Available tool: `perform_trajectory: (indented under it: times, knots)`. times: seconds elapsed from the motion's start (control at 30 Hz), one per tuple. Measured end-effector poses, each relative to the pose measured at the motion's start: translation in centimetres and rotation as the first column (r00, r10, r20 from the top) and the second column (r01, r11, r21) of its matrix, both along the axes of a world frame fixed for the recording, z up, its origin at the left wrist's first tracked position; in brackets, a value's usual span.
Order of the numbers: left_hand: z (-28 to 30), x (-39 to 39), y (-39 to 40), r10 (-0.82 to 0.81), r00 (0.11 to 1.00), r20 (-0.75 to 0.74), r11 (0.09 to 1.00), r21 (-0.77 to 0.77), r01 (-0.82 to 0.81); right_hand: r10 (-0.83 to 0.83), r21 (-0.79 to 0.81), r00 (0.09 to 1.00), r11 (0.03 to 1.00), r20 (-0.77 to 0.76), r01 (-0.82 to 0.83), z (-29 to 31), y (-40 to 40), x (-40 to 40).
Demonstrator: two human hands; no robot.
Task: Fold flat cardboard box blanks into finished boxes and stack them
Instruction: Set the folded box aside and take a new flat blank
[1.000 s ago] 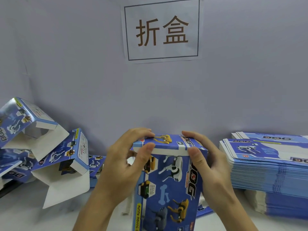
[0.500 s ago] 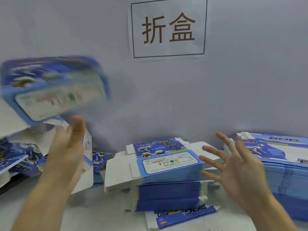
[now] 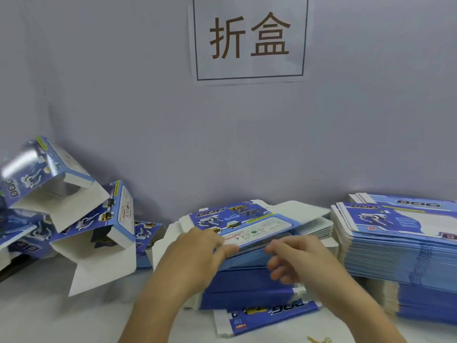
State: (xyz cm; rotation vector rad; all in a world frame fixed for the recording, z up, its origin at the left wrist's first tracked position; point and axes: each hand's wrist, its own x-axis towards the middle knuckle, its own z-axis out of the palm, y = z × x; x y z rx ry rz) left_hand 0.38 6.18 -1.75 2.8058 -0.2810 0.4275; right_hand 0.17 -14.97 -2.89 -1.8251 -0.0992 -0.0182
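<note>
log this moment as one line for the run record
phase: picking next blank | left hand: lifting top blank off middle stack | right hand: at stack's front edge | folded boxes: piled left

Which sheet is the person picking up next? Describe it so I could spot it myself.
Below the white wall sign with two brown characters sits the middle stack of flat blue cardboard blanks. Its top blue-and-white printed blank is the one: alone there, its near edge is lifted by both hands' fingertips.

A white paper sign (image 3: 249, 38) on the wall reads "折盒" in brown characters inside a dark frame. "DOG" is printed on the folded boxes (image 3: 14, 194) at left, upside down on the right-hand stack of blanks (image 3: 418, 203), and on a loose blank (image 3: 289, 308) lying on the bench. The top blank (image 3: 237, 225) of the middle stack bears a red "WARNING", seen upside down; its finer print is illegible.
</note>
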Motion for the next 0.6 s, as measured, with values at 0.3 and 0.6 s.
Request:
perform_trajectory:
  times: [0.3, 0.6]
  knots:
    - [1.8, -3.2, -5.9, -0.303, 0.899, 0.318, 0.913, -0.175, 0.369, -0.242, 0.641, 0.963, 0.759, 0.120, 0.111, 2.1, 2.3, -0.9]
    - [2.7, -2.0, -1.2, -0.150, 0.987, -0.051, 0.347, -0.938, 0.005, -0.074, 0.719, 0.980, 0.691, 0.182, -0.082, 2.1, -0.1, -1.0]
